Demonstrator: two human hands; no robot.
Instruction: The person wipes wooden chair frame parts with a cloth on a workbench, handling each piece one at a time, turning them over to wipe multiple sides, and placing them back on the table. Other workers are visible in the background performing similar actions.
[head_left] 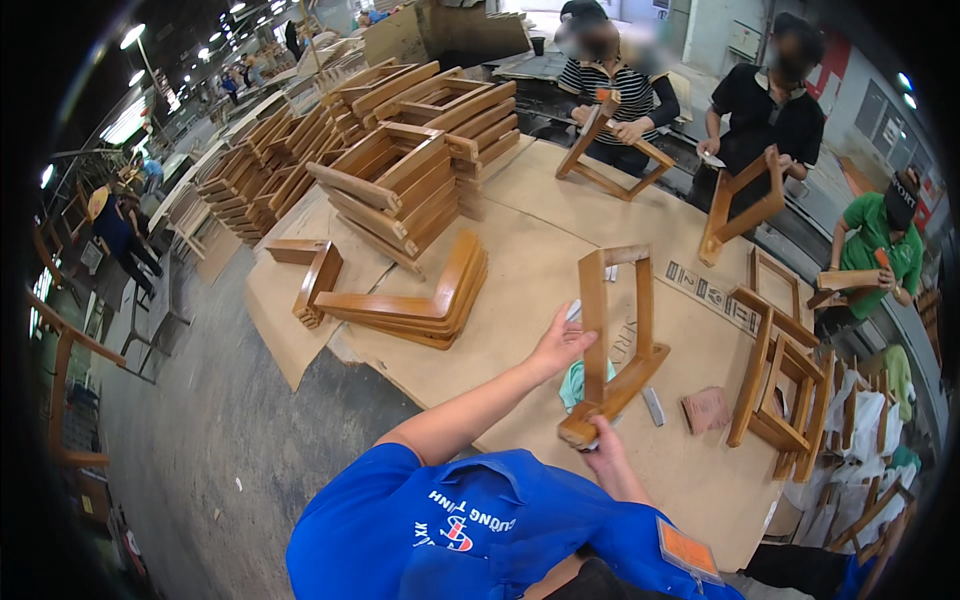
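Note:
A brown wooden frame point(594, 330) with a closed loop of bars stands tilted over the cardboard-covered table in front of me. My right hand point(606, 452) is closed around its lower near corner. Against its left bar lies my left hand point(560, 345), fingers closed on a small pale block point(573, 311); how far they also grip the bar is partly hidden. Behind the frame lies a crumpled mint-green cloth point(573, 384). Right of it are a small grey block point(654, 406) and a reddish-brown pad point(706, 410).
Stacked wooden frames point(400, 190) rise at the far left of the cardboard point(530, 235). Nearer are nested L-shaped wooden pieces point(420, 300). More frames point(785, 390) lie at the right edge. Across the table, several people handle wooden frames, one in a striped shirt point(610, 90).

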